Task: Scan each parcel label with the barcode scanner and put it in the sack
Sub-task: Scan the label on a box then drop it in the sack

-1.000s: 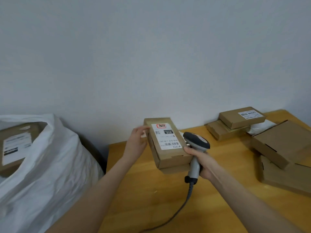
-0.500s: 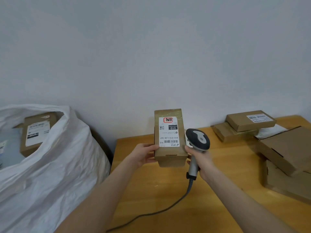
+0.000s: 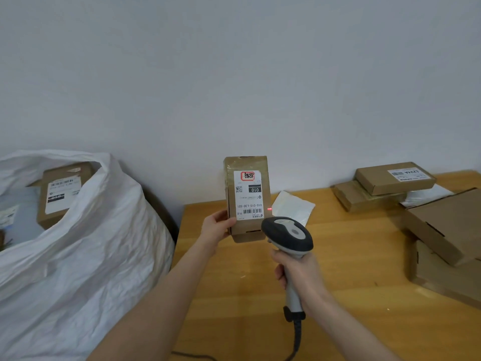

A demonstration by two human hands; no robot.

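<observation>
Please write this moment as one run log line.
scanning | left hand holds parcel, label facing camera | right hand grips scanner

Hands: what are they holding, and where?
The left hand grips the parcel by its lower left edge; the right hand grips the scanner by its handle.

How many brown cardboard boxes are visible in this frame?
6. The held box in the left hand; one box in the sack; two stacked by the wall, upper and lower; two large ones at the table's right edge, top and bottom. The sack may hide more.
</observation>
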